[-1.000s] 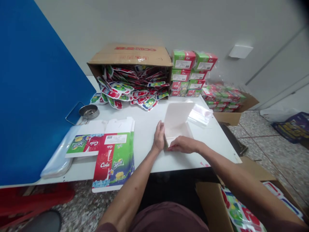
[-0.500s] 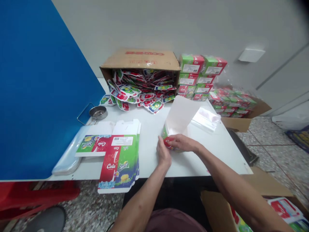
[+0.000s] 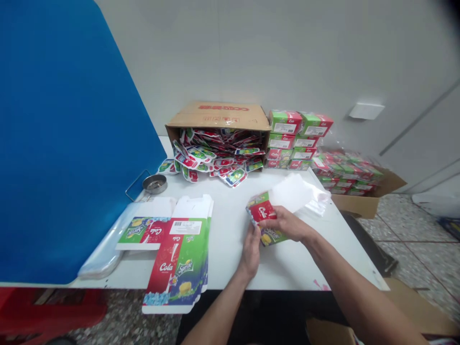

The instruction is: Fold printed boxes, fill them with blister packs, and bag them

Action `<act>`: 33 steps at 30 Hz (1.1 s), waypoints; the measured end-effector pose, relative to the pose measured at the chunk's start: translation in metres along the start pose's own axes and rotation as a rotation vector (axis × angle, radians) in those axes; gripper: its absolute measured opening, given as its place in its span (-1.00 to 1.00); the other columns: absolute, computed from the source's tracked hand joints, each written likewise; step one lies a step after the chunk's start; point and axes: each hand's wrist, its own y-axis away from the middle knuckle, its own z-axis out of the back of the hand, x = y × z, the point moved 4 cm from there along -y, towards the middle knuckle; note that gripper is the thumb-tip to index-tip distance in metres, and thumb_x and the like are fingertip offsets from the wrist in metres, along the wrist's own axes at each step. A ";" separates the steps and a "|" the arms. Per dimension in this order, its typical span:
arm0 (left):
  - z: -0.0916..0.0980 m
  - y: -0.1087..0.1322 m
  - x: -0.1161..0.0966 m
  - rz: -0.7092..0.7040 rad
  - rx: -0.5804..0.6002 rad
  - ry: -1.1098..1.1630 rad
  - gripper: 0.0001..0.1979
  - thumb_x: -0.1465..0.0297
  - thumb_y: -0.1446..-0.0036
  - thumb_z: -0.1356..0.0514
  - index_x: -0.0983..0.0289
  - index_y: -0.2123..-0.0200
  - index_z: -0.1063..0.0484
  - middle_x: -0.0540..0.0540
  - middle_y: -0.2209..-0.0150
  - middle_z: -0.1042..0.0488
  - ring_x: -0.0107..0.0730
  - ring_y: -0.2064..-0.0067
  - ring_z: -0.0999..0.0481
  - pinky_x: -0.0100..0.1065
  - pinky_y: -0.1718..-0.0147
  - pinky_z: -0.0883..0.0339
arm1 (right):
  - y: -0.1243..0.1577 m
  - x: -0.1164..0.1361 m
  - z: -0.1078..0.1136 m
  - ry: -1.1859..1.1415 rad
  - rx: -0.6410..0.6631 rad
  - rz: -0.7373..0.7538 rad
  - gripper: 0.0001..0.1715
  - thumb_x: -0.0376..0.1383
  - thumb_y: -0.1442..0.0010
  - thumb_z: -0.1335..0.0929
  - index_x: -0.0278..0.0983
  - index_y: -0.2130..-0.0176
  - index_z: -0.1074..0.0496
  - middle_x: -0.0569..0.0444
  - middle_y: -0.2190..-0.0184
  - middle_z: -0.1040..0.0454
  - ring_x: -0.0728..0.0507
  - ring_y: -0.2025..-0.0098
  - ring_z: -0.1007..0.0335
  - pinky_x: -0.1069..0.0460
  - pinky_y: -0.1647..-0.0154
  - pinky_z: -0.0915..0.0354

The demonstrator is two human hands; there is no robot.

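A half-folded red and green Cola/Sprite carton (image 3: 262, 210) is lifted just above the white table (image 3: 230, 230), its white flap pointing away from me. My right hand (image 3: 285, 225) grips the carton from the right, fingers over its red face. Below it, my left hand (image 3: 251, 251) holds the carton's near lower edge with curled fingers. A stack of flat printed carton blanks (image 3: 179, 249) lies to the left and hangs over the table's front edge.
A brown box (image 3: 219, 117) on its side spills printed packets (image 3: 212, 160) at the table's back. Finished small boxes (image 3: 298, 139) are stacked beside it. A blue panel (image 3: 64, 143) stands at left, with a small metal dish (image 3: 155, 183) near it. Clear plastic film (image 3: 316, 199) lies at right.
The carton has been raised off the table and turned, so its printed red and green outside now faces me. Both hands moved with it. The camera tilted upward.
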 end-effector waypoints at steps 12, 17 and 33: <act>-0.006 0.001 -0.024 -0.256 -0.009 -0.568 -0.45 0.13 -0.40 -0.05 0.15 -0.38 -0.21 0.09 -0.43 -0.15 -0.16 -0.46 -0.07 -0.13 -0.44 0.06 | 0.028 -0.013 -0.014 -0.396 -0.331 0.194 -0.54 -0.26 0.03 -0.62 -0.28 0.12 -0.55 0.03 0.28 -0.64 -0.17 0.30 -0.58 -0.08 0.16 -0.49; -0.013 0.009 -0.034 -0.230 -0.017 -0.533 -0.47 0.17 -0.37 -0.11 0.17 -0.34 -0.28 0.10 -0.39 -0.25 -0.16 -0.42 -0.18 -0.15 -0.41 -0.03 | 0.034 -0.019 -0.020 -0.419 -0.417 0.231 -0.57 -0.25 0.02 -0.61 -0.27 0.14 -0.56 0.03 0.29 -0.64 -0.16 0.32 -0.56 -0.08 0.18 -0.49; -0.006 0.024 -0.019 -0.068 -0.163 -0.128 -0.54 0.10 -0.27 -0.21 0.23 -0.11 -0.54 0.18 -0.16 -0.53 0.03 -0.28 -0.40 -0.06 -0.30 -0.23 | 0.031 0.006 -0.036 0.345 -0.265 0.189 -0.62 -0.01 -0.29 -0.38 -0.28 0.30 -0.47 0.07 0.40 -0.50 -0.11 0.36 -0.37 0.01 0.29 -0.27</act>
